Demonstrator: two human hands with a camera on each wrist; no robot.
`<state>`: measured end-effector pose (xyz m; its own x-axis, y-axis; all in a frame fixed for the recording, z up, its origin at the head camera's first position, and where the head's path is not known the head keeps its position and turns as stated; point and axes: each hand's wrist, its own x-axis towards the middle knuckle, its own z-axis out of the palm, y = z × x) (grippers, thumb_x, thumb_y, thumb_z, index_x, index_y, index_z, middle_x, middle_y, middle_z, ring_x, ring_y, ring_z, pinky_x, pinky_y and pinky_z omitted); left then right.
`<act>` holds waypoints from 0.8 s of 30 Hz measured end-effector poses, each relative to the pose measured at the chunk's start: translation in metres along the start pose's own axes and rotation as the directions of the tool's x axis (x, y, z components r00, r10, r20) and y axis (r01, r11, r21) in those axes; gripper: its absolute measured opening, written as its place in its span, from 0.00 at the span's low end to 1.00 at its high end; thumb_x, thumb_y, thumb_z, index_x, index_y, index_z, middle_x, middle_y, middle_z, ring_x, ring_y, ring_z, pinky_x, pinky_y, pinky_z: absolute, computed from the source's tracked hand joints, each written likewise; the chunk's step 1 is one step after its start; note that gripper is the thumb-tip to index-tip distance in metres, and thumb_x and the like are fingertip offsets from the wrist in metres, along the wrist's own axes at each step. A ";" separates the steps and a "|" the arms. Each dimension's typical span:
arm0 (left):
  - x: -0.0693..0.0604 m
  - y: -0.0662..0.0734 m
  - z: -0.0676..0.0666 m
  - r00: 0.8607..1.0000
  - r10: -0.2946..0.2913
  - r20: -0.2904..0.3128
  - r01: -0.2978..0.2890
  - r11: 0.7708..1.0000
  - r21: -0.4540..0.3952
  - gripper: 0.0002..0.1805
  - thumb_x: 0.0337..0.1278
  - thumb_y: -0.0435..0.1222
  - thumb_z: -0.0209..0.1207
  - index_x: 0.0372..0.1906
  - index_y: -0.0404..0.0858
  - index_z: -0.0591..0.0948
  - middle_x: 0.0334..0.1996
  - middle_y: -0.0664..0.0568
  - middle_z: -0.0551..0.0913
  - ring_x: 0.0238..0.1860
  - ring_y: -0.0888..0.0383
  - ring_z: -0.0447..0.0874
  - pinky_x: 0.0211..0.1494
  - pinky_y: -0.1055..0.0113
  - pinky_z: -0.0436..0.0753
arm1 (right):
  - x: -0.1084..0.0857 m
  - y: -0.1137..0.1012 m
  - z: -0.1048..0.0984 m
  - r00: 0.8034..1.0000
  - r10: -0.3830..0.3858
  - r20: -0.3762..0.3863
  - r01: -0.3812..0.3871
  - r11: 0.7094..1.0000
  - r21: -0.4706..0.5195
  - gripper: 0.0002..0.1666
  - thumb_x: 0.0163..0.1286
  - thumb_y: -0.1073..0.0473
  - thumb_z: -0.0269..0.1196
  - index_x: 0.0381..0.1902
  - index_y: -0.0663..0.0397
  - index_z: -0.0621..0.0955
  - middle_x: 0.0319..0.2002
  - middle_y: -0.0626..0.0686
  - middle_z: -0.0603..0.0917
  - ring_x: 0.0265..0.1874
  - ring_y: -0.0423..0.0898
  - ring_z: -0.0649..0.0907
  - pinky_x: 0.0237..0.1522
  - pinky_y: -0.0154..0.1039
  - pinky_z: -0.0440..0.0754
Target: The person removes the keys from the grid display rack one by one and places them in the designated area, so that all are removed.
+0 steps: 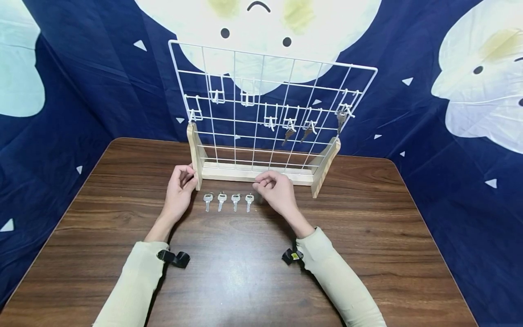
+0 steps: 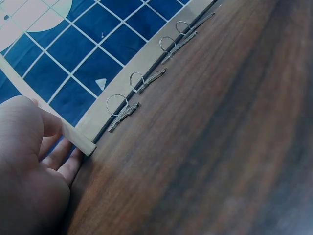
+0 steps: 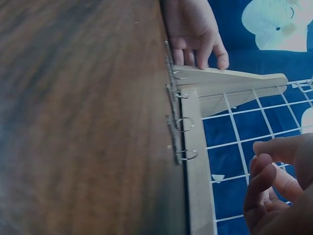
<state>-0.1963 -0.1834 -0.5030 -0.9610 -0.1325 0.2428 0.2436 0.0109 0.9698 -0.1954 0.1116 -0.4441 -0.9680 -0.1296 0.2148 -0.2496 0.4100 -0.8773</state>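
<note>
Several silver keys with small rings lie in a row on the table; the leftmost key [image 1: 207, 202] and rightmost key [image 1: 249, 202] mark its ends. Behind them stands a white wire grid rack [image 1: 261, 106] on a wooden base. My left hand [image 1: 178, 190] touches the outer side of the rack's left wooden side panel [image 1: 194, 156] with bent fingers. To the right of the keys hovers my right hand [image 1: 278, 190], its fingers loosely curled before the wooden base bar [image 1: 229, 173]. Nothing shows between those fingers in the right wrist view.
White hooks hang on the grid, among them a bare hook [image 1: 270, 121]. Keys hang from three hooks on the right: one key [image 1: 288, 135], a second key [image 1: 308, 132] and a third key [image 1: 341, 121]. A blue cloth [image 1: 122, 91] forms the backdrop behind the wooden table [image 1: 367, 218].
</note>
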 end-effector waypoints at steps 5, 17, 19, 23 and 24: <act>0.000 0.000 0.000 1.000 -0.001 0.001 0.001 1.000 0.002 0.11 0.78 0.16 0.50 0.57 0.17 0.63 0.71 0.30 0.73 0.70 0.67 0.73 0.78 0.73 0.73 | 0.002 -0.008 -0.006 0.998 -0.043 -0.055 0.047 0.996 0.070 0.06 0.66 0.69 0.76 0.41 0.63 0.91 0.29 0.54 0.88 0.25 0.34 0.79 0.28 0.23 0.77; 0.000 -0.001 0.000 1.000 0.001 0.002 -0.001 1.000 0.005 0.11 0.79 0.16 0.50 0.57 0.17 0.63 0.69 0.33 0.74 0.68 0.66 0.74 0.76 0.73 0.75 | 0.002 -0.027 -0.020 0.987 -0.099 -0.124 0.123 0.971 0.206 0.08 0.67 0.70 0.75 0.44 0.68 0.90 0.30 0.53 0.87 0.27 0.35 0.80 0.31 0.23 0.77; 0.000 0.000 0.000 1.000 -0.002 0.002 0.002 1.000 0.007 0.11 0.79 0.16 0.49 0.57 0.17 0.63 0.69 0.32 0.74 0.68 0.67 0.74 0.77 0.73 0.75 | 0.002 -0.029 -0.023 0.986 -0.102 -0.134 0.129 0.968 0.215 0.08 0.67 0.70 0.75 0.44 0.68 0.90 0.29 0.52 0.86 0.26 0.36 0.80 0.30 0.24 0.77; 0.000 0.000 -0.001 1.000 -0.008 0.006 0.008 1.000 0.005 0.11 0.79 0.16 0.49 0.57 0.17 0.63 0.73 0.30 0.73 0.69 0.67 0.74 0.78 0.73 0.74 | 0.001 -0.034 -0.027 0.981 -0.116 -0.155 0.149 0.964 0.221 0.09 0.67 0.69 0.76 0.44 0.69 0.90 0.29 0.51 0.86 0.25 0.36 0.79 0.28 0.24 0.75; 0.000 0.000 -0.001 1.000 -0.009 0.006 0.009 1.000 0.006 0.11 0.79 0.16 0.49 0.57 0.17 0.63 0.74 0.29 0.72 0.69 0.67 0.74 0.78 0.72 0.74 | 0.002 -0.035 -0.027 0.980 -0.118 -0.158 0.152 0.963 0.224 0.10 0.67 0.69 0.76 0.44 0.69 0.90 0.29 0.51 0.86 0.25 0.36 0.79 0.27 0.24 0.75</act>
<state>-0.1959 -0.1842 -0.5029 -0.9639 -0.1270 0.2339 0.2339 0.0154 0.9721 -0.1890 0.1221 -0.4017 -0.9235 -0.0326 0.3822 -0.3819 0.1722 -0.9080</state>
